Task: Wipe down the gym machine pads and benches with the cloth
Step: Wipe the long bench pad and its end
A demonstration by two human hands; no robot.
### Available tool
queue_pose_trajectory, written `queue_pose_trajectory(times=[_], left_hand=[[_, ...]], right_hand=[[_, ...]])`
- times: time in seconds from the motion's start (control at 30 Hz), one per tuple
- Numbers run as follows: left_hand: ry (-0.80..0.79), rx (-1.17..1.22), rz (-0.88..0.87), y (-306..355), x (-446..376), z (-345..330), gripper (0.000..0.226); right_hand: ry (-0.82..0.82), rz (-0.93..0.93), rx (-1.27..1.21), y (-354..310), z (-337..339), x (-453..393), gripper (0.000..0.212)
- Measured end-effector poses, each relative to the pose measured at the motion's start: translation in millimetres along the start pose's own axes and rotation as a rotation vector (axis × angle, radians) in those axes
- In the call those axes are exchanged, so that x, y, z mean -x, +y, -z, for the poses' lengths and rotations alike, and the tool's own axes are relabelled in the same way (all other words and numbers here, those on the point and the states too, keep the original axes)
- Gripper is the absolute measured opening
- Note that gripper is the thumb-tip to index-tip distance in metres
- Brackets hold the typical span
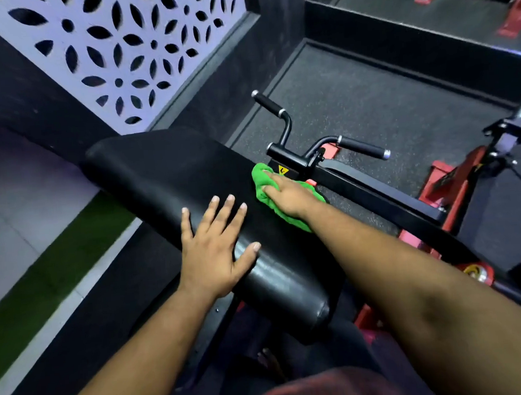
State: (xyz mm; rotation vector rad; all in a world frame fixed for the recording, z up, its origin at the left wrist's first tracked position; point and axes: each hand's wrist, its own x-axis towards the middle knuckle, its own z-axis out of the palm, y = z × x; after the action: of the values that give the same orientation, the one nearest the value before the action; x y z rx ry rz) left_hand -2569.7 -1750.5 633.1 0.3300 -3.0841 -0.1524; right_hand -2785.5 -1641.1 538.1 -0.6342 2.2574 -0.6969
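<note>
**Green cloth pressed to the far edge of the black pad**

Green cloth [269,193] is seen bunched on the right-hand edge of a long black padded rest [172,185], close beside the machine's black frame. It is covered by the right hand [287,195], whose fingers are laid over it and slightly bent; the cloth is pressed against the pad, and folds of it are left showing past the fingertips and under the wrist. Whether it is actually gripped cannot be told.

The left hand [215,250] is laid flat on the top of the pad, nearer the camera, with fingers straight and spread and the thumb set out to the side. Nothing is held by it. The two hands are kept apart, with bare vinyl between them.

Two black handlebar grips [362,150] with silver end caps are mounted just beyond the cloth, above a small yellow warning sticker [283,170]. Red frame parts [455,180] are seen to the right on dark speckled rubber flooring [354,98]. A white patterned cut-out panel [125,46] is fixed to the wall at upper left. No containers are shown.
</note>
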Motion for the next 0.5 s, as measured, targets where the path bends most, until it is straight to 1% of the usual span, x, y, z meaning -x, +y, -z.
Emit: queue_pose_trajectory(times=[0.07,0.1,0.17,0.2,0.23,0.3,0.33,0.4,0.5], left_hand=[[0.004,0.010,0.001,-1.0,-2.1,1.5,0.074],[0.001,0.018,-0.005,-1.0,-2.0,3.4,0.074],[-0.006,0.022,-0.013,-2.1,0.4,4.2,0.075],[-0.006,0.019,-0.015,-3.0,0.4,4.2,0.077],[-0.014,0.023,-0.016,-3.8,-0.5,3.9,0.080],[-0.034,0.028,-0.048,-8.0,1.8,6.2,0.087],[-0.048,0.030,-0.081,-12.7,3.6,8.3,0.092],[-0.114,0.025,-0.156,-22.3,5.7,10.4,0.102],[-0.117,0.018,-0.221,-68.1,16.6,21.2,0.106]], right_hand=[[0.018,-0.003,0.018,13.6,7.6,25.9,0.077],[0.014,-0.019,0.037,22.8,11.0,43.6,0.073],[0.010,-0.080,0.075,37.6,14.0,77.2,0.057],[0.021,-0.119,0.083,42.3,14.4,90.3,0.056],[0.042,-0.162,0.076,40.8,16.5,105.4,0.060],[0.083,-0.231,0.058,30.2,11.4,132.4,0.068],[0.119,-0.242,0.060,20.8,6.3,146.5,0.067],[0.158,-0.257,0.066,7.7,-0.9,173.8,0.061],[0.314,-0.212,0.152,-29.2,-22.1,220.3,0.055]])
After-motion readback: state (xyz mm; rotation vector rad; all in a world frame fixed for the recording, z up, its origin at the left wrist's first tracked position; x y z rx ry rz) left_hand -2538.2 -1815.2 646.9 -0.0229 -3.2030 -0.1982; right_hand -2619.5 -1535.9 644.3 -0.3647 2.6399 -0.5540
